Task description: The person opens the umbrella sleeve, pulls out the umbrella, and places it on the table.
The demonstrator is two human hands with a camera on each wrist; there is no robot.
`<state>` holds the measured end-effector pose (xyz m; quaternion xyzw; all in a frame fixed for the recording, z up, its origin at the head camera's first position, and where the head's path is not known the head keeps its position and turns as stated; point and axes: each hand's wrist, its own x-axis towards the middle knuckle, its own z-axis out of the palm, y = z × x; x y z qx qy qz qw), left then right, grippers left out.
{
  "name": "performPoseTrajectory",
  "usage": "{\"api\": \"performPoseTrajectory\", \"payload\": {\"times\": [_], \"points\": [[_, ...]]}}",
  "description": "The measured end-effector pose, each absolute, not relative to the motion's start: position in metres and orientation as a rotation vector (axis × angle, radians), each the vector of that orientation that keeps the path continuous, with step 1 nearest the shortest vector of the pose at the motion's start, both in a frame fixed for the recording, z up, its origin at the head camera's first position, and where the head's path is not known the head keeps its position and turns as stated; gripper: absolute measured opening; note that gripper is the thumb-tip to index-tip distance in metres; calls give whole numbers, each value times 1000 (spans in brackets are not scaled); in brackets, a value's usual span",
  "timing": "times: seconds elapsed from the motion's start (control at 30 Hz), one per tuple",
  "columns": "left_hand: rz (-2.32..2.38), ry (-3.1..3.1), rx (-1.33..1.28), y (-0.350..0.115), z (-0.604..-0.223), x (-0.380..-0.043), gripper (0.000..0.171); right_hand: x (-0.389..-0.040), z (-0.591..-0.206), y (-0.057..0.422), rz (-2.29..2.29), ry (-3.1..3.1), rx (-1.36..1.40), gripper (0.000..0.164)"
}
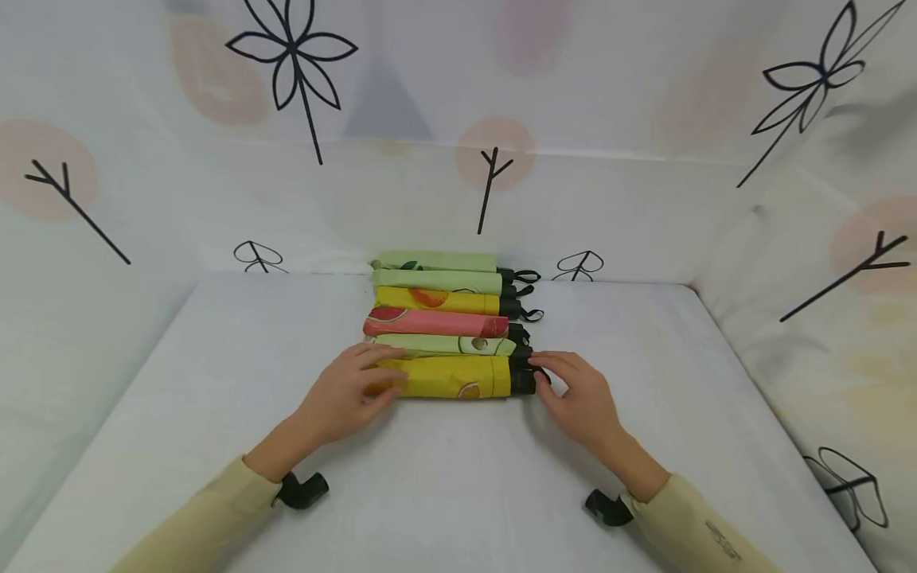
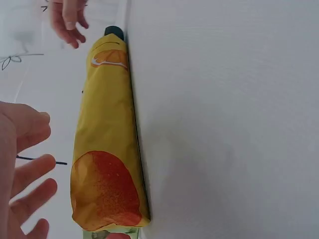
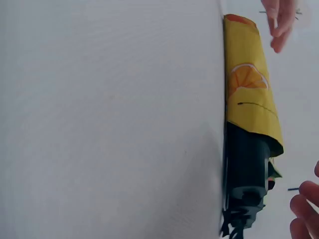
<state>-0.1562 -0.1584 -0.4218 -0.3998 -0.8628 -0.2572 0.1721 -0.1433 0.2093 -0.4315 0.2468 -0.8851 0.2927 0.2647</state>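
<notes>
A folded umbrella in a yellow fruit-print sleeve lies crosswise on the table, nearest to me in a row of folded umbrellas. Over its left end hovers my left hand, fingers spread and relaxed. My right hand is beside the black handle, its fingers loosely bent. Both wrist views show the fingers apart from the yellow sleeve, holding nothing. Right behind it lies a green avocado-print umbrella, then a pink watermelon-print one. Left fingertips partly cover the yellow and green ends in the head view.
Farther back in the row are another yellow umbrella and two light green ones, the nearer green umbrella touching it. Black wrist straps hang at the right ends. A white table bears them, and patterned cloth stands behind.
</notes>
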Motion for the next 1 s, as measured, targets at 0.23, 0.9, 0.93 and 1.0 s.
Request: {"api": "performPoseTrajectory", "payload": {"times": [0.23,0.9,0.93,1.0], "points": [[-1081,-2609,-843,-161,-431,-157,33,-151,-441,210,1051,-2480,523,27],[-1811,-2619,-450,-178,-455,-173,31,-154,-449,209,1131,-2818,478,46],[-1842,-2606,-435,-179,-456,-174,32,-154,-449,208,1111,-2828,483,48],[-1910,-2572,-404,-180,-460,-175,34,-155,-449,207,1082,-2848,481,50]]}}
